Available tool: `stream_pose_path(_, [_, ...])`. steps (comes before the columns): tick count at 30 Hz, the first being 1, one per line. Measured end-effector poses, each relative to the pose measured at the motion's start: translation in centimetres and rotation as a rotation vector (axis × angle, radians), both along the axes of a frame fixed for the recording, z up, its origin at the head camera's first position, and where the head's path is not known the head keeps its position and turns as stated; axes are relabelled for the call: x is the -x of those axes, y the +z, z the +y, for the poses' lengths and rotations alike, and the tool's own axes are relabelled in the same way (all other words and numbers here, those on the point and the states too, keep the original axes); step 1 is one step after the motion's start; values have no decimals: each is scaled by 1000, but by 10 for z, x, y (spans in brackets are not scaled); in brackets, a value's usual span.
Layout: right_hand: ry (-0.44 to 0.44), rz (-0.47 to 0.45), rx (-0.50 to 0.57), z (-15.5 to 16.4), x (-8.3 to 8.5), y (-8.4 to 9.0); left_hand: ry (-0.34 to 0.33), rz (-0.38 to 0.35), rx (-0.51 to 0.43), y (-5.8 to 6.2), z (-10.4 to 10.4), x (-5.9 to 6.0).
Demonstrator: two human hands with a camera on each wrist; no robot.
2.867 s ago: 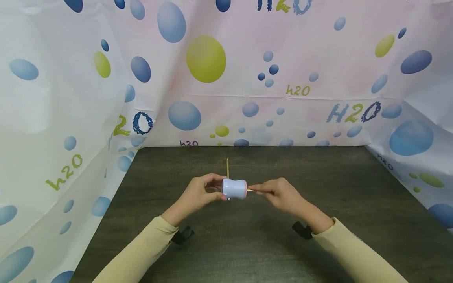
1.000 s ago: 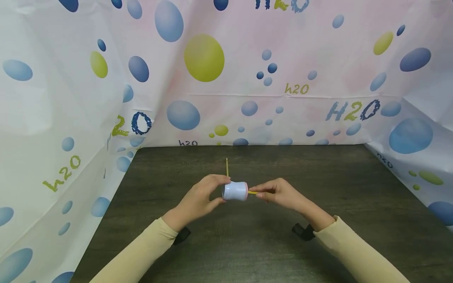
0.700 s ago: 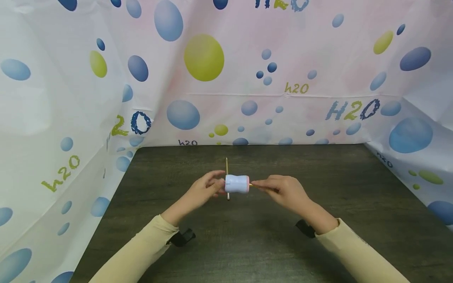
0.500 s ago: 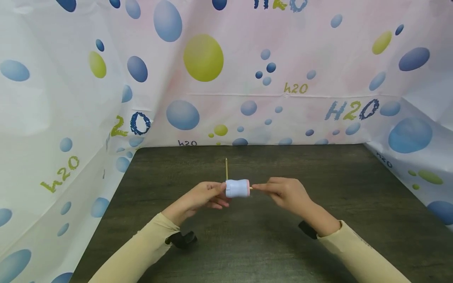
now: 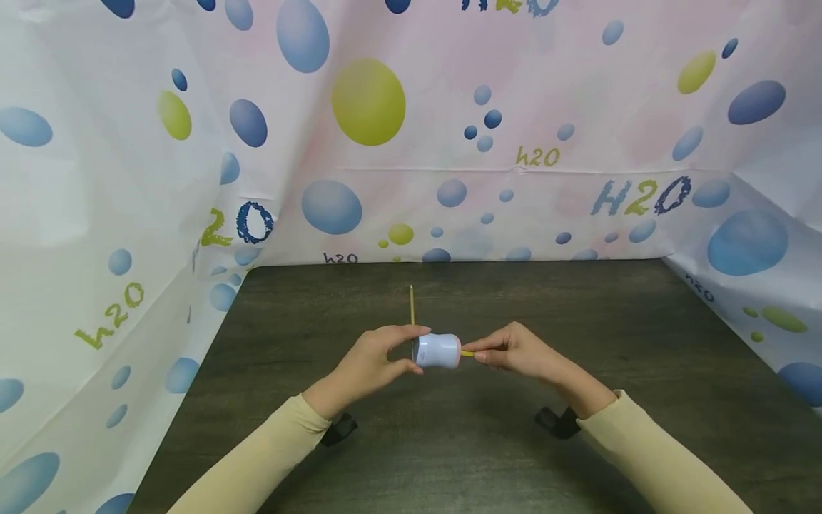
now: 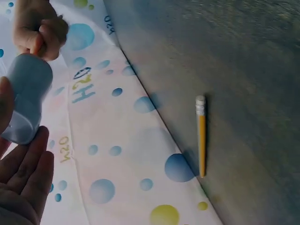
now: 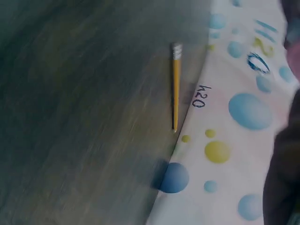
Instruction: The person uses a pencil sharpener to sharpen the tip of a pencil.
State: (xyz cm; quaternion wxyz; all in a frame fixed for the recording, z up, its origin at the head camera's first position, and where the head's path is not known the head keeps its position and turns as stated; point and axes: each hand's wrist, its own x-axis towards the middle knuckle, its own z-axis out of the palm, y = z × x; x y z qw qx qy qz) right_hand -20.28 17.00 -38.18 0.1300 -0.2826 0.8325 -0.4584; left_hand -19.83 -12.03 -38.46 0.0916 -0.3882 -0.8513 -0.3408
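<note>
Both hands clamped, sharpening over the dark wooden table (image 5: 642,343)

Our left hand (image 5: 369,360) grips the pale-blue barrel-shaped plastic sharpener (image 5: 437,350), lying left-right; our right hand (image 5: 514,350) pinches the yellow pencil (image 5: 467,353). Only wrist views show the spare yellow pencil's (image 6: 201,136) eraser.

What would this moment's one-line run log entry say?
left hand: holds pencil sharpener | right hand: pinches inserted pencil | spare pencil: on table

Most of the yellow pencil (image 5: 467,353) is hidden inside the pale blue sharpener (image 5: 437,350) and by the right hand (image 5: 514,353). The right wrist view is blurred, and the dark shape cut off at its right edge is perhaps that hand.
</note>
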Motion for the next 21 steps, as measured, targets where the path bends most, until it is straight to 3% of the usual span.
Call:
stream_pose_path(1, [-5,-92,13,1,1,1,-13,72,13,1,0,-1])
stream_pose_path(3, [-14,-192,20,3,3,1,-33,122,17,1,1,-1])
stream_pose_path(7, [-29,-170,37,3,2,-6,-53,58,28,3,0,1])
stream_pose_path(10, [-44,-98,55,1,0,-12,-72,-105,-3,4,-2,4])
stream_pose_path(13, [-70,29,42,-1,-3,-15,-71,-336,-100,5,-5,9])
stream_pose_path(17, [-118,322,-28,-1,-5,-12,-3,-650,-233,5,-9,14])
stream_pose_path(21, [-136,623,-98,-2,-7,-7,45,-919,-279,2,-11,17])
